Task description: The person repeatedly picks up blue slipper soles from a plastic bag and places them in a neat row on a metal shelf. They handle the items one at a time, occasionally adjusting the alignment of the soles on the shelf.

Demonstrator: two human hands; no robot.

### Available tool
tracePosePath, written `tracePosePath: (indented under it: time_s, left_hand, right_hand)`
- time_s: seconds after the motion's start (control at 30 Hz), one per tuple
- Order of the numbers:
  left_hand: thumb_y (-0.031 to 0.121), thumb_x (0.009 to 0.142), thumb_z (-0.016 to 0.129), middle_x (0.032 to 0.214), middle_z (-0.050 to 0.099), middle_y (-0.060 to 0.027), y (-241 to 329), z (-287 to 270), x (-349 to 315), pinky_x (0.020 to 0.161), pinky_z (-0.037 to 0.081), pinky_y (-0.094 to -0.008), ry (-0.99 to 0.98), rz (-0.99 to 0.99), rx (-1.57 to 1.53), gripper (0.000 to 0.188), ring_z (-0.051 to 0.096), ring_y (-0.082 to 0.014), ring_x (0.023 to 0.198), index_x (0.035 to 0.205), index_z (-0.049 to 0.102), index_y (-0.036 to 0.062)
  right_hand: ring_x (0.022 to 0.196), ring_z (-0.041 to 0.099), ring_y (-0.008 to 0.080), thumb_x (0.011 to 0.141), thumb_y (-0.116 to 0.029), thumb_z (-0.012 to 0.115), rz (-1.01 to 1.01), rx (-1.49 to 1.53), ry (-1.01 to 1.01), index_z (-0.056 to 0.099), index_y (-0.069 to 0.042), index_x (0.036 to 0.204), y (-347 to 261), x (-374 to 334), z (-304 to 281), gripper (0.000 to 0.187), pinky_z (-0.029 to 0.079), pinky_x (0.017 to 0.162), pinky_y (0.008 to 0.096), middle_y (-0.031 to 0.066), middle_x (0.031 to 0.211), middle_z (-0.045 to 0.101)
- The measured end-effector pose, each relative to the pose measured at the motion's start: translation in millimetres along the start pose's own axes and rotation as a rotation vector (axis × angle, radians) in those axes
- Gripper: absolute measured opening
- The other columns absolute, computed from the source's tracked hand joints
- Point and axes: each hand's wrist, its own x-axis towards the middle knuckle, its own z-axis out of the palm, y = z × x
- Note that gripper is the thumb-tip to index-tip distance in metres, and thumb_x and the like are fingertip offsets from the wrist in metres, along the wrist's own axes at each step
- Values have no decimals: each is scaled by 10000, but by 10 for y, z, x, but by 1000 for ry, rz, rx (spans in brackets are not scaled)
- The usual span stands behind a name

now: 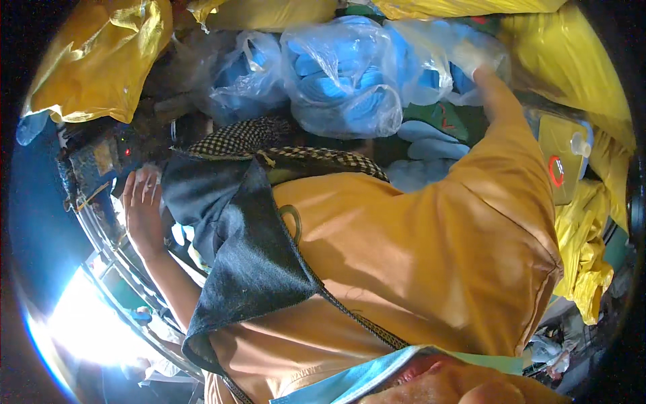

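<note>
My left hand [143, 202] lies with fingers stretched out over the edge of dark equipment at the left, and nothing shows in its grasp. Across the far side, my right arm reaches up to a clear plastic bag [431, 54] with blue contents. My right hand [481, 73] is smeared by motion, and its fingers are hidden at the bag. Beside it, a fuller clear bag [340, 87] holds stacked blue, rounded pieces. Several loose blue, flat, rounded pieces [431, 149] lie on a dark green surface below the bags.
Another clear bag [245, 84] stands left of the full one. Yellow bags hang at the far left [101, 60] and far right [572, 60]. Checkered cloth [235, 138] lies before me. A tan container [560, 151] stands at the right. Bright light glares at lower left.
</note>
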Motion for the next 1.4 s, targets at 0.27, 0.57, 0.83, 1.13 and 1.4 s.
tracePosePath:
  time_s: [0.27, 0.57, 0.83, 1.13, 1.4]
  left_hand:
    - [242, 984, 451, 1446, 448, -178, -200, -383, 134, 1121, 342, -434, -134, 59, 39, 571, 441, -331, 1337, 1488, 316, 9]
    - [334, 934, 560, 1441, 443, -211, -418, -399, 252, 1115, 341, -446, -217, 142, -83, 695, 457, -326, 1317, 1489, 308, 0]
    - [281, 936, 568, 1399, 491, -223, -538, -373, 261, 1083, 381, -420, -307, 237, -250, 643, 509, -314, 1271, 1459, 354, -25]
    - [33, 803, 689, 1248, 607, -137, 84, 847, -278, 1010, 444, -368, -460, 832, 293, 479, 580, -253, 1172, 1271, 586, 22]
    - [82, 712, 797, 1098, 576, -134, 85, 955, -537, 868, 477, -428, -6, 1444, 411, 454, 563, -342, 998, 1119, 596, 76]
  right_hand:
    - [1076, 641, 366, 874, -298, 548, -72, 7, 110, 671, -43, 1129, 84, -169, -108, 381, 494, 944, 455, 234, 1142, 662]
    - [1086, 610, 350, 640, -225, 777, -205, -346, 65, 611, -115, 1176, -424, -1250, -1208, 571, 487, 923, 426, 178, 1053, 669]
    - [1060, 639, 266, 643, -252, 805, -153, 584, 189, 560, -74, 1263, -1005, -2142, -2258, 690, 494, 934, 372, 154, 1137, 664]
    - [910, 640, 244, 650, -53, 779, -713, 366, 700, 571, -80, 1127, -2737, -2585, -3060, 521, 515, 832, 334, 102, 990, 636]
    - [866, 660, 281, 641, -116, 832, -990, 476, 843, 568, -88, 1071, -3942, -2572, -3005, 504, 531, 792, 341, 122, 955, 641]
